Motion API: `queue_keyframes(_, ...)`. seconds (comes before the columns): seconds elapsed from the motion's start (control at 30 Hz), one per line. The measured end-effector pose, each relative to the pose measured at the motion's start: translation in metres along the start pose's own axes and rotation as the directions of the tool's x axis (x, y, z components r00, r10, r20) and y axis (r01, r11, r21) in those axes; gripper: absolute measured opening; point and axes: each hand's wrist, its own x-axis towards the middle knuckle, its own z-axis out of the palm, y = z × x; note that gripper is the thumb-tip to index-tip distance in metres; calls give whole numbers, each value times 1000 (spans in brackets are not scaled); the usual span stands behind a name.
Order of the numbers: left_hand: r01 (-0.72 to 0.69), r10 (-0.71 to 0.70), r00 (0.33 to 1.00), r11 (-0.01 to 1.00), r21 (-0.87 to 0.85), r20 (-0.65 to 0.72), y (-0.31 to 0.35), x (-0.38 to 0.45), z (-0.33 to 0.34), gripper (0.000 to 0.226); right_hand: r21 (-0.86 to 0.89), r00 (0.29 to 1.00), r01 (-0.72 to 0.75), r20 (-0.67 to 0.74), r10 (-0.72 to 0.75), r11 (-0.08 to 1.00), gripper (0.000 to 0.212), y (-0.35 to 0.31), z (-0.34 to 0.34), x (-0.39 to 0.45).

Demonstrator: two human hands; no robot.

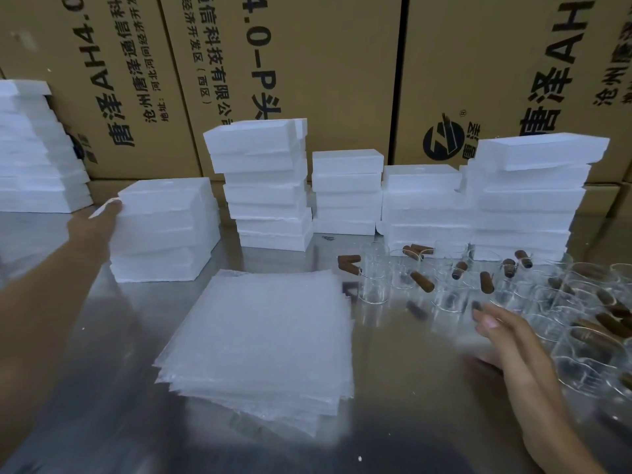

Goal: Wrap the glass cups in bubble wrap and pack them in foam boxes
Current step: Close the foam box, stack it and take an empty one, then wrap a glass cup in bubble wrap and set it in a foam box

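Judging by the desk, nothing's wrapped yet: left hand rests on foam boxes, right hand is spread empty near unwrapped glass cups.

Your left hand at the short foam stack: fingertips blur into the white corner, so grip can't be read. Your right hand is motion-blurred; finger pose unclear. Glass cups at the counter's right edge run out of frame, count unknown, and their rims smear together. Far-left foam stack is clipped by the picture's edge. Bubble wrap pile: sheet count unreadable. Small dark bit by the back stacks is too tiny to identify.
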Motion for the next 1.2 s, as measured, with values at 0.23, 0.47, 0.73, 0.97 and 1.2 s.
queue_keyframes(0.23, -252, 287, 949, 939, 232, -128, 7, -30, 13, 49, -5, 1000, -1, -23, 1, 1000, 49, 1, -1, -1)
queue_keyframes(0.47, -451, 508, 861, 744, 494, 21, 8, -101, 45, 59, -8, 998, -16, -53, 15, 1000, 49, 0, -2, -2)
queue_keyframes(0.73, -684, 498, 716, 641, 348, 489, -6, -207, 112, 57, -11, 997, -74, -14, 74, 997, 9, 1, 2, -1)
queue_keyframes(0.97, -827, 718, 534, 336, 450, 446, 94, -189, 153, 81, 3, 996, -87, 1, 87, 996, 9, 3, 2, 2)
queue_keyframes(1.2, -748, 519, 630, 206, 631, 577, 128, -154, 172, 62, -34, 996, -82, 14, 83, 996, 9, 9, 3, 5)
